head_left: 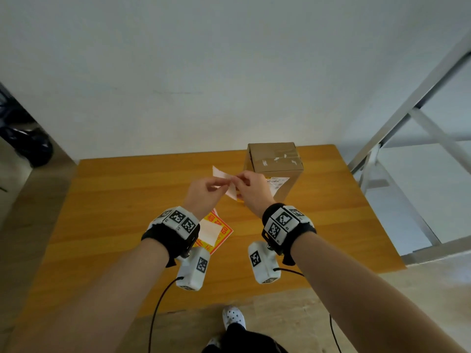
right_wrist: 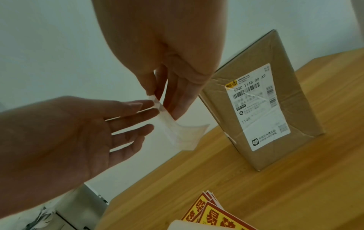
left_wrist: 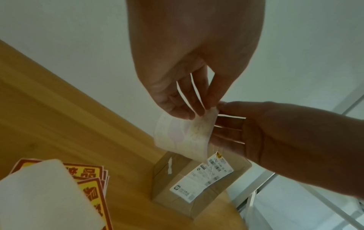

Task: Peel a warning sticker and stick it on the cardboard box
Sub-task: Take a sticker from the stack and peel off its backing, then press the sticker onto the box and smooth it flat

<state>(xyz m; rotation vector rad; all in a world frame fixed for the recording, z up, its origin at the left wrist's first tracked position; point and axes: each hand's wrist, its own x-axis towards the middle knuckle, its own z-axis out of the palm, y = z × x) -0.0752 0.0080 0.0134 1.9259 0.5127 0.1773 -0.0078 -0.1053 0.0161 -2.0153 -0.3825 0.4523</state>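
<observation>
Both hands hold a white-backed warning sticker (head_left: 221,174) in the air over the wooden table (head_left: 127,200), just in front of the cardboard box (head_left: 274,159). My left hand (head_left: 224,183) pinches it from the left and my right hand (head_left: 239,182) from the right. In the right wrist view the sticker (right_wrist: 183,135) splits into two layers that fan apart below the right hand (right_wrist: 163,105); which hand has which layer I cannot tell. The left wrist view shows the left hand (left_wrist: 199,112) pinching the sticker (left_wrist: 183,135). The box (left_wrist: 197,186) stands upright with a shipping label facing me.
A stack of red-and-yellow warning stickers (head_left: 221,233) lies on the table under my left wrist, with a white sheet (head_left: 210,231) on top. A metal frame (head_left: 407,110) stands to the right, and dark bags (head_left: 30,146) lie at the far left. Cables hang from both wrist cameras.
</observation>
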